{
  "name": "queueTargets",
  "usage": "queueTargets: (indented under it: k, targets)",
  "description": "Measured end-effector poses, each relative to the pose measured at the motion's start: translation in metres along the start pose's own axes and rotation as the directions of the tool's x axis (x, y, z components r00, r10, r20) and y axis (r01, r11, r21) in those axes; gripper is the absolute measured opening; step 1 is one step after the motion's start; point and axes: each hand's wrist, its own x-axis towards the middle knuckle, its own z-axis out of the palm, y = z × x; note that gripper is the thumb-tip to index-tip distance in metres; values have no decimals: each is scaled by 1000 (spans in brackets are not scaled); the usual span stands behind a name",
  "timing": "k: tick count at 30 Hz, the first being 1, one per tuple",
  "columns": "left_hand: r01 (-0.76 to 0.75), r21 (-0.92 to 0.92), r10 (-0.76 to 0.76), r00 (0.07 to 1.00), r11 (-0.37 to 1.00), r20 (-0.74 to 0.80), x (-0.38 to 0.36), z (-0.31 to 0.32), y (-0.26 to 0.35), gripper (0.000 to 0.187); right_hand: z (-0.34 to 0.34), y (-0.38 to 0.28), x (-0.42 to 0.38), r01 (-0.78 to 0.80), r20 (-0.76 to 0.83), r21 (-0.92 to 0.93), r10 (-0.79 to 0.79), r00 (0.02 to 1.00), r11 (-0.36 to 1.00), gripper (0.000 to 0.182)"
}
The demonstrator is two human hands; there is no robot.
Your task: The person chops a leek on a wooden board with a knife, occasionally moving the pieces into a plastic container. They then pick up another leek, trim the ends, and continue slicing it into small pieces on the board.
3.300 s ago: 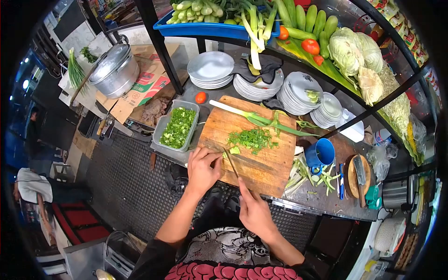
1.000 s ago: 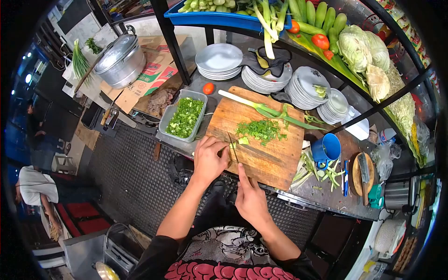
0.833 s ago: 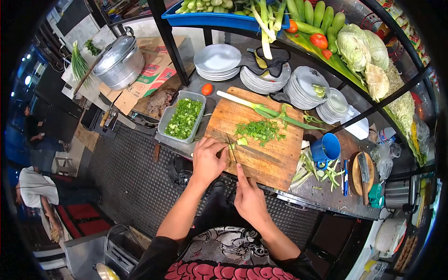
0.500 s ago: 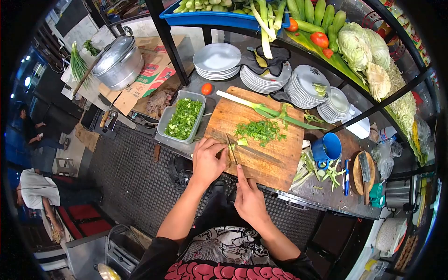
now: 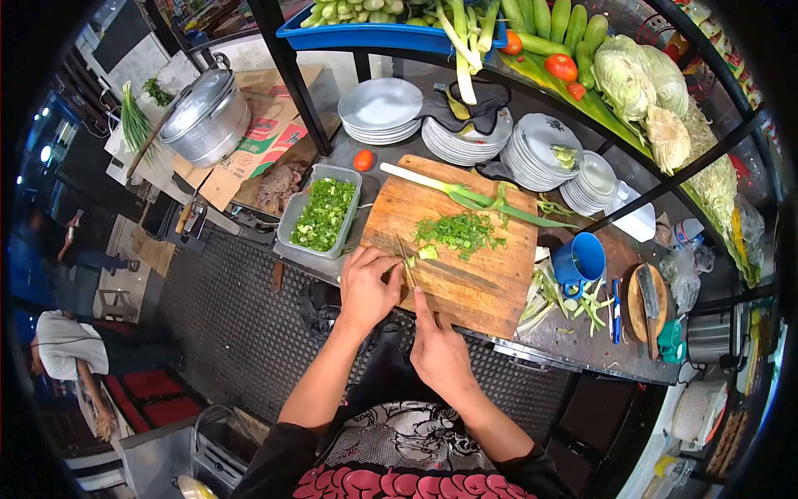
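Observation:
On a round-edged wooden cutting board (image 5: 490,291), my right hand (image 5: 440,353) grips a knife (image 5: 404,251), its forefinger stretched along the thin dark blade. My left hand (image 5: 367,283) is closed at the board's left edge, its fingertips pinching a small pale-green leek piece (image 5: 410,261) beside the blade. Most of that piece is hidden by the fingers and knife. A cut chunk lies just right of the blade. Behind it is a pile of chopped greens (image 5: 461,234), and a whole leek (image 5: 432,185) lies across the board's far side.
Left of the board stands a plastic container (image 5: 339,239) of chopped greens, with a tomato (image 5: 363,160) behind it. Stacked plates (image 5: 381,108) line the back. A blue mug (image 5: 579,259), leek trimmings (image 5: 542,291) and a cleaver (image 5: 649,299) are on the right. People are at far left.
The view has shifted slightly. My hands and the knife keep nearly the same place on the board, the blade tilting a little. A person at far left has moved.

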Motion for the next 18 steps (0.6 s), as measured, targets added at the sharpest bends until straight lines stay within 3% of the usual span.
queueTargets:
  k: [6,10,14,18]
  targets:
    - [-13,-3,13,1000,1000,5,1,-1,0,11,-21,2,-45,-46,93,27,43,995,999,77]
    - [-31,1,31,1000,1000,4,2,-3,-2,12,-46,8,-79,-185,164,184,156,974,965,69]
    - [-31,-27,32,999,999,26,1,-2,-4,12,-47,-1,-56,-172,101,250,151,983,953,64]
    - [-26,-40,27,999,999,25,1,-2,-5,13,-17,10,-30,-67,101,188,48,994,980,75]
